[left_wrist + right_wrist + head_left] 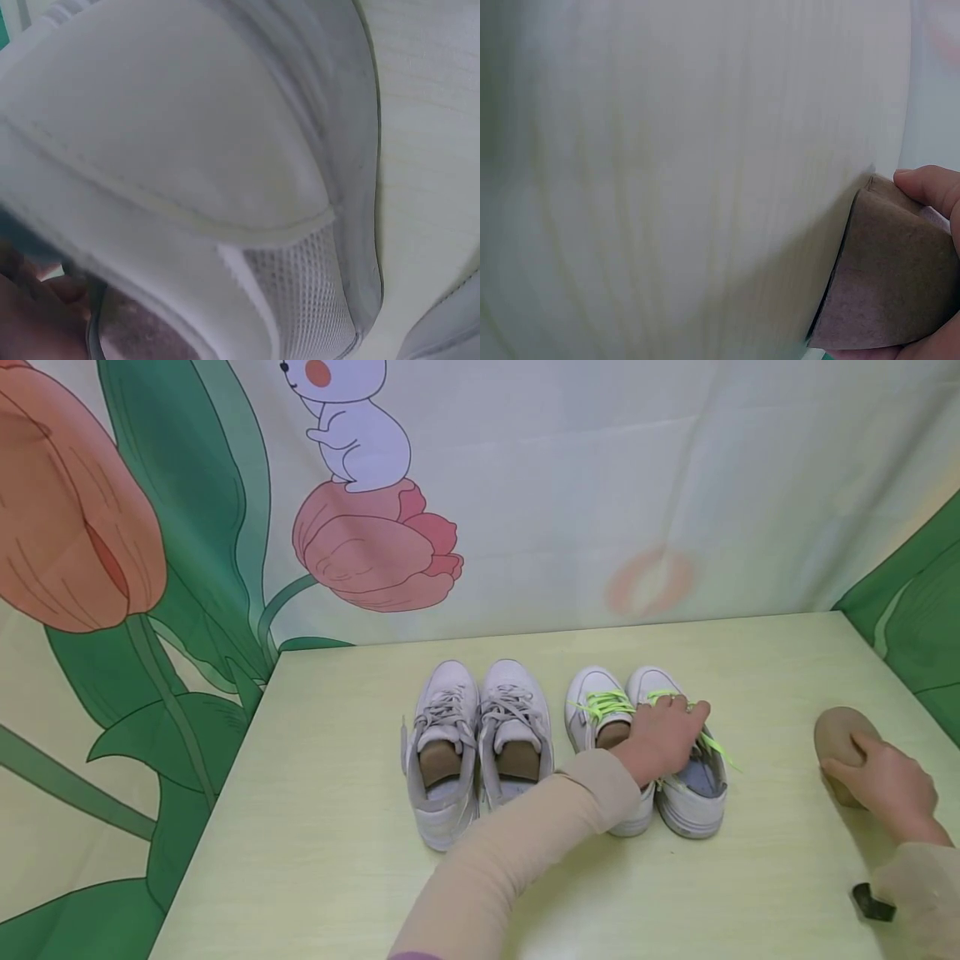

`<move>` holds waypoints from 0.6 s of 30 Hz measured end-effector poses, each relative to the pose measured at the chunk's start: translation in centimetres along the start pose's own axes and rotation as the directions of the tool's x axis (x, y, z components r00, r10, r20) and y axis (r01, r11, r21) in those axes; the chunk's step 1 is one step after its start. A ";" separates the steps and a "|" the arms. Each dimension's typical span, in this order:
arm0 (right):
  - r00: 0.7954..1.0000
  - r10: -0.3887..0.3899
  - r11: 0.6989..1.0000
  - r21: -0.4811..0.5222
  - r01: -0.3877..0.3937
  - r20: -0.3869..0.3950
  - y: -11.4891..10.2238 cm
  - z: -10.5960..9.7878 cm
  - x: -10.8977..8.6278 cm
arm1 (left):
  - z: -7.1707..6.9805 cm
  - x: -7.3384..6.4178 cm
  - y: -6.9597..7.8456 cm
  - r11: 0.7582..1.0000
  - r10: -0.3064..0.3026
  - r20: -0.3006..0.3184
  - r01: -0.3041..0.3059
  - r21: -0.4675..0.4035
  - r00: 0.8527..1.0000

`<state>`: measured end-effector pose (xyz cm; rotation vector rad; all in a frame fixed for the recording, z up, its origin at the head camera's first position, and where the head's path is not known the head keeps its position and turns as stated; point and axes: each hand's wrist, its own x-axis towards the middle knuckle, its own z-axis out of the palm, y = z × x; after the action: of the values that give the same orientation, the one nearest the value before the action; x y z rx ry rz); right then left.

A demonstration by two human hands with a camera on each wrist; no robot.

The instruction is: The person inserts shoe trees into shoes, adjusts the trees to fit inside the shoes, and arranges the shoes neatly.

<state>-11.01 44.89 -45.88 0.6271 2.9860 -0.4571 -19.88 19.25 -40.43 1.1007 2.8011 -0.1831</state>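
Note:
My left hand [670, 737] reaches over the rightmost white sneaker [693, 814], its fingers bent over the tongue and bright green laces. In the left wrist view, the pale side of a sneaker [172, 105] fills the picture, with fingers at its opening low on the left. At the right of the table my right hand [892, 785] grips a brown moulded shoe insert [842, 733] between thumb and fingers. The right wrist view shows this insert [892, 262] hollow-shaped, close over the tabletop. The other green-laced sneaker [588, 685] has a brown insert [612, 734] inside.
Left of them stands a pair of white sneakers with grey laces [447, 706], brown inserts [517, 760] in both. All rest on a pale yellow-green table [322, 793]. A printed curtain [540, 527] hangs behind. A small black block [872, 903] shows beside the right sleeve.

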 end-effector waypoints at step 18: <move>1.000 0.004 1.000 -0.004 -0.004 0.005 0.0 0.0 0.1 | -0.3 0.1 -1.0 0.991 0.075 0.009 -0.073 -0.110 0.997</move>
<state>-11.08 44.92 -45.85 0.6298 2.9794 -0.4515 -20.65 18.60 -40.05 1.1704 2.7169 -0.0280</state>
